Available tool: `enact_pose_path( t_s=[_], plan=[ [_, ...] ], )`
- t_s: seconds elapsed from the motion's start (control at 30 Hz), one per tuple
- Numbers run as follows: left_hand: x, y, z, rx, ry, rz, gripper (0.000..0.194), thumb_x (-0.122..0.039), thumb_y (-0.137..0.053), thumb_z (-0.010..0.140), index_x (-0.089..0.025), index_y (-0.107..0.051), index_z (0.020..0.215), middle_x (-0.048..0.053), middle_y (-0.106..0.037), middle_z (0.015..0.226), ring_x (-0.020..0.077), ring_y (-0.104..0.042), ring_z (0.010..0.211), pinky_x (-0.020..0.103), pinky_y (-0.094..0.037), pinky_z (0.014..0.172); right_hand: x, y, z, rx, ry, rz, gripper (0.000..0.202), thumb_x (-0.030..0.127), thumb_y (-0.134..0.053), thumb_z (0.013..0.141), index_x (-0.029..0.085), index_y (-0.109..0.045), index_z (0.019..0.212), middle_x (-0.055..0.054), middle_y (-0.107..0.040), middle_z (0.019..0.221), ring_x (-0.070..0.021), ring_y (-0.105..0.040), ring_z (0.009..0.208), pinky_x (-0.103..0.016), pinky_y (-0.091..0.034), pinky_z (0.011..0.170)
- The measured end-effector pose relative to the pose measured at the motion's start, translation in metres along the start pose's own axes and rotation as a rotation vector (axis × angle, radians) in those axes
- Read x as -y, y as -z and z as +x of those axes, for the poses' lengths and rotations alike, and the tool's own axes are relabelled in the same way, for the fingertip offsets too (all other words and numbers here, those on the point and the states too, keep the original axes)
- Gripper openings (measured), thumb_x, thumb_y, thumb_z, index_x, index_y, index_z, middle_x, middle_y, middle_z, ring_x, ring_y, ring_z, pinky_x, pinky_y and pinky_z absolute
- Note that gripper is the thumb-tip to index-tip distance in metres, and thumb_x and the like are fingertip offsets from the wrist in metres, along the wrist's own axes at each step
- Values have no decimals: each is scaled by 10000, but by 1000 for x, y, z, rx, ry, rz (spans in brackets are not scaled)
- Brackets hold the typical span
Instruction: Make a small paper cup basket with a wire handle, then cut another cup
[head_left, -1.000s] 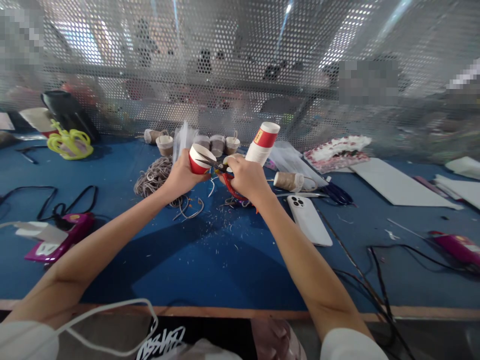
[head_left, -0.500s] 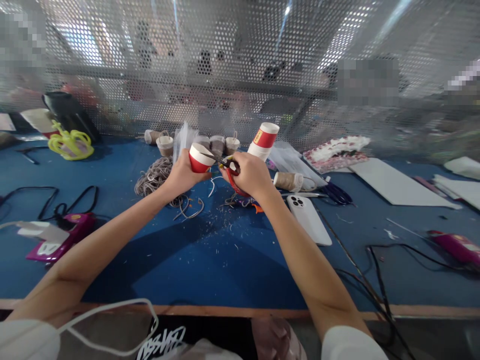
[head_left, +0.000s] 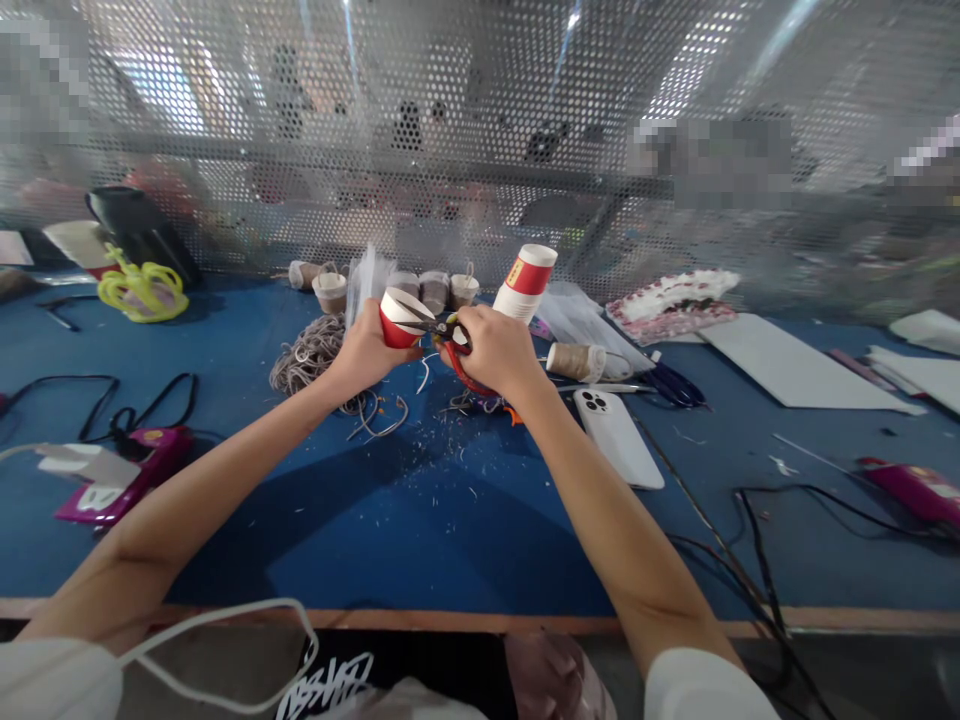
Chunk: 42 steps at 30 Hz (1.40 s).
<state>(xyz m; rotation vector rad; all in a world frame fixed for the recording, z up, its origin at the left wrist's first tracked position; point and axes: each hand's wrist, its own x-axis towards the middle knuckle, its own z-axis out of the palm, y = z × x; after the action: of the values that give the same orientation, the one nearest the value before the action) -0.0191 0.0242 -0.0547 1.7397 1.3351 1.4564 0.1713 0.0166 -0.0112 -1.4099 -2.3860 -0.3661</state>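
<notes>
My left hand [head_left: 372,348] is wrapped round a red and white paper cup [head_left: 399,330], tilted with its mouth toward the right. In my right hand [head_left: 495,345] is a pair of scissors [head_left: 429,322] with red and dark handles. Their blades stand apart at the cup's rim; whether one is cutting into the paper I cannot tell. A stack of paper cups [head_left: 529,275] rises behind my right hand. Grey cord [head_left: 311,358] lies in a heap left of my left hand, and a twine-wrapped cup [head_left: 576,362] lies on its side at the right.
Several small wrapped cups [head_left: 433,290] line the back by the perforated metal screen [head_left: 480,190]. A white phone [head_left: 619,440] lies right of centre. Purple glue guns [head_left: 142,470] with cables sit at both sides. A yellow crown-like piece [head_left: 142,288] and white board [head_left: 802,365] are farther out.
The scissors' blades have spread wider at the cup's rim, and my right hand has shifted slightly left. My left hand keeps its hold on the cup.
</notes>
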Motion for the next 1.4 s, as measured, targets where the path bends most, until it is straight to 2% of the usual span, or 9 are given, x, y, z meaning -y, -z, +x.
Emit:
enact_pose_path(
  t_s=[0.1, 0.3, 0.57, 0.8, 0.97, 1.1, 1.2, 1.4],
  plan=[
    [-4, 0, -1, -21, 67, 68, 592, -200, -866, 497, -223, -475, 940, 16, -562, 893, 262, -584, 938, 451, -478, 831, 1, 1, -1, 4, -5, -18, 357, 417, -508, 869, 119, -627, 1026, -160, -657, 929, -247, -568, 806, -340, -296, 613],
    [-7, -1, -2, -16, 75, 84, 569, -192, -862, 511, -235, -467, 917, 18, -557, 884, 263, -589, 937, 444, -472, 811, 1, 2, -1, -1, -26, -43, 366, 398, -529, 861, 111, -636, 1061, -167, -648, 942, -243, -568, 791, -340, -310, 613],
    [-5, 0, -2, -8, 67, 81, 579, -224, -881, 514, -241, -450, 900, 3, -570, 915, 250, -594, 956, 404, -468, 821, 3, 3, -1, 52, -1, 67, 352, 349, -506, 877, 78, -649, 1048, -176, -670, 953, -248, -594, 864, -347, -371, 670],
    [-9, -1, -3, -18, 89, 74, 578, -188, -871, 530, -227, -440, 912, 8, -563, 908, 235, -576, 906, 397, -452, 795, 2, -4, 0, 57, -2, 59, 283, 300, -497, 880, 115, -657, 1021, -143, -680, 913, -212, -598, 778, -331, -354, 631],
    [-10, 0, -2, -16, 92, 50, 576, -179, -860, 542, -218, -432, 927, 16, -542, 893, 270, -568, 953, 428, -459, 819, 4, -6, 2, 47, -34, 38, 280, 252, -471, 879, 94, -654, 1020, -170, -691, 949, -237, -617, 811, -343, -364, 635],
    [-7, 0, 1, -42, 109, 59, 605, -207, -873, 505, -220, -430, 917, 33, -531, 914, 302, -572, 974, 483, -466, 841, -1, 0, 2, -20, -116, 135, 274, 316, -488, 881, 107, -654, 945, -152, -696, 868, -228, -616, 772, -339, -382, 639],
    [-4, 0, 3, -27, 141, 38, 540, -241, -834, 571, -210, -432, 931, 48, -534, 922, 299, -575, 961, 506, -465, 850, -6, 4, 2, -41, -153, 133, 295, 374, -537, 854, 107, -638, 931, -144, -678, 812, -221, -597, 716, -332, -366, 605],
    [-1, -3, 2, -51, 90, 32, 489, -188, -796, 589, -223, -435, 917, 19, -503, 881, 264, -575, 933, 499, -467, 874, -5, 3, 2, -17, -84, 75, 296, 347, -551, 830, 101, -600, 987, -169, -654, 911, -239, -578, 766, -343, -364, 625]
  ],
)
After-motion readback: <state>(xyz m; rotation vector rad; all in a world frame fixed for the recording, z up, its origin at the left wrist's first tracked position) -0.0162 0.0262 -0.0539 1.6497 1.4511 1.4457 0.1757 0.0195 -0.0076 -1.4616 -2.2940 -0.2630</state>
